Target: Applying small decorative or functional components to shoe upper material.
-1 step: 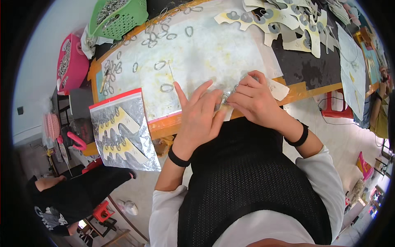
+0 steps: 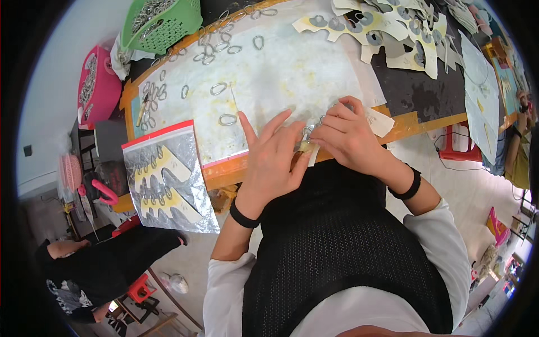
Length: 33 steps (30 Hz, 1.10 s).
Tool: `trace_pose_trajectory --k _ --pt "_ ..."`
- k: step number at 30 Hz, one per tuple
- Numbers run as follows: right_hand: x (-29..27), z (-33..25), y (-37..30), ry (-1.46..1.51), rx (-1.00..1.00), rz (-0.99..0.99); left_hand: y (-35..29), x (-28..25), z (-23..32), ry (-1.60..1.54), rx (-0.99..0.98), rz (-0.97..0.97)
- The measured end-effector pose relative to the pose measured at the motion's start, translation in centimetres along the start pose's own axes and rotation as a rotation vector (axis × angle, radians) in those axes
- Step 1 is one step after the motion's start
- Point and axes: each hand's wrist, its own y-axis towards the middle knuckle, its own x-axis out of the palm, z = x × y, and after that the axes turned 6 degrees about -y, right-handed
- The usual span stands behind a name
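At the table's near edge, both hands work on a scalloped cream-coloured piece (image 2: 382,122) fitted with metal rings. Its right end sticks out past my right hand (image 2: 351,135), whose fingers are closed and pinch the piece from above. My left hand (image 2: 273,157) curls thumb and index finger around its left end, while the other fingers stretch out over the table. Between the hands one metal ring (image 2: 307,131) shows, with a cream tab below it. Most of the piece is hidden by fingers. A loose oval ring (image 2: 228,119) lies just left of my left hand.
Several loose rings (image 2: 209,49) lie across the white sheet (image 2: 281,73). A green basket (image 2: 178,28) and a pink basket (image 2: 106,84) hold more. Cream scalloped pieces (image 2: 387,28) pile up far right. A plastic bag (image 2: 168,177) overhangs the left edge. Another person (image 2: 112,258) is lower left.
My left thumb and index finger have shifted slightly, and a little more of the cream tab shows between the hands. My right hand has stayed in place.
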Motion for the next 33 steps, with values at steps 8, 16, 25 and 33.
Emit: trace_pose_trajectory --k 8,16,25,33 --pt "-0.1 0.0 -0.5 -0.051 -0.003 0.012 -0.2 0.5 -0.9 0.089 0.078 -0.047" --pt "-0.2 0.5 -1.0 -0.03 -0.025 0.015 0.2 0.8 -0.6 0.041 0.031 -0.039" --pt "-0.4 0.4 -1.3 -0.095 -0.066 0.006 -0.7 1.1 -1.2 0.179 0.162 -0.027" --pt "-0.6 0.2 -2.4 -0.139 -0.09 -0.14 -1.8 0.7 -1.1 0.2 0.198 -0.032"
